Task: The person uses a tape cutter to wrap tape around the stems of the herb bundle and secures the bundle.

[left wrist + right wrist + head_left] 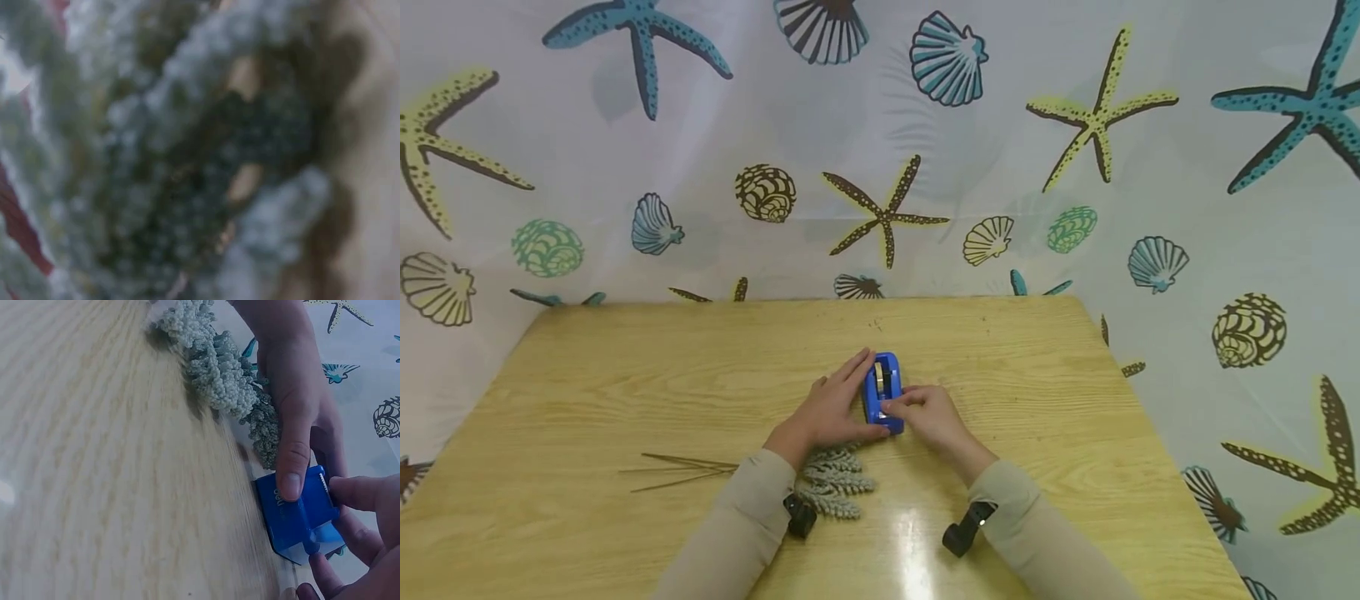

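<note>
A blue tape dispenser (872,405) with a small tape roll (880,377) stands on the wooden table. My left hand (827,414) holds it from the left, thumb across the near end and fingers along the far left side. In the right wrist view that thumb presses the dispenser's front (281,519) beside the serrated cutter. My right hand (934,417) pinches at the tape end by the cutter; the tape itself barely shows. Close under the left wrist lies a bunch of grey-green artificial sprigs (835,483), which fills the left wrist view, blurred.
Thin brown stems (685,461) of the sprigs extend leftward on the table (1000,350) beneath the left forearm. Behind and to the right hangs a white cloth (715,167) printed with shells and starfish. Each wrist carries a small black camera.
</note>
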{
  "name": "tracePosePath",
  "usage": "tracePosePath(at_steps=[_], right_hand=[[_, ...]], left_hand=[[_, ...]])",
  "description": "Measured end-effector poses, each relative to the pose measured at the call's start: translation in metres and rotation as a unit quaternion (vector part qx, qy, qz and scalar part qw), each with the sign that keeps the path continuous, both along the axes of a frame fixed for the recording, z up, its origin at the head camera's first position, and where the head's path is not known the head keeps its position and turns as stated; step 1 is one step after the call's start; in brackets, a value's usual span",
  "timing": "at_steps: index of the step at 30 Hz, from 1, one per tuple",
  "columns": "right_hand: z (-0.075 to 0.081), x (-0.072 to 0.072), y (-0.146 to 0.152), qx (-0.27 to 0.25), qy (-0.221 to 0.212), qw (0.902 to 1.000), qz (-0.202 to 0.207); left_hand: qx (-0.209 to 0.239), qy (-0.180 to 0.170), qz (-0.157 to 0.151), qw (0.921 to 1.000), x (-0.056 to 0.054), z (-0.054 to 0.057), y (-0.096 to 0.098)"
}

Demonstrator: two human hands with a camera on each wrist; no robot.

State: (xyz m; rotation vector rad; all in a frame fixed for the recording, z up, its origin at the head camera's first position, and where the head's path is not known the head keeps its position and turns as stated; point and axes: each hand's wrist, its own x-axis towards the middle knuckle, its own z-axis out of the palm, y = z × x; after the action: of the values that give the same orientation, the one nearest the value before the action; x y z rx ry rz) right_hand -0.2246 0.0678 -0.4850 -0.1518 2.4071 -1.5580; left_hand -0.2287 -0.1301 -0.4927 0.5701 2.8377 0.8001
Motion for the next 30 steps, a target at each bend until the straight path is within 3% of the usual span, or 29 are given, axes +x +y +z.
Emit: tracePosePath(at_steps=[9, 30], right_hand=[[0.001, 0.002, -0.005, -0.022, -0.032, 0.9991, -0.016], [0.002, 0.004, -0.001, -0.023, -0.018, 0.9995, -0.013]], left_hand=[[-0.006, -0.002, 0.002, 1.0, 0.003, 0.003, -0.002], [-0.017, -0.022, 0.003, 0.9996, 0.003, 0.011, 0.002]])
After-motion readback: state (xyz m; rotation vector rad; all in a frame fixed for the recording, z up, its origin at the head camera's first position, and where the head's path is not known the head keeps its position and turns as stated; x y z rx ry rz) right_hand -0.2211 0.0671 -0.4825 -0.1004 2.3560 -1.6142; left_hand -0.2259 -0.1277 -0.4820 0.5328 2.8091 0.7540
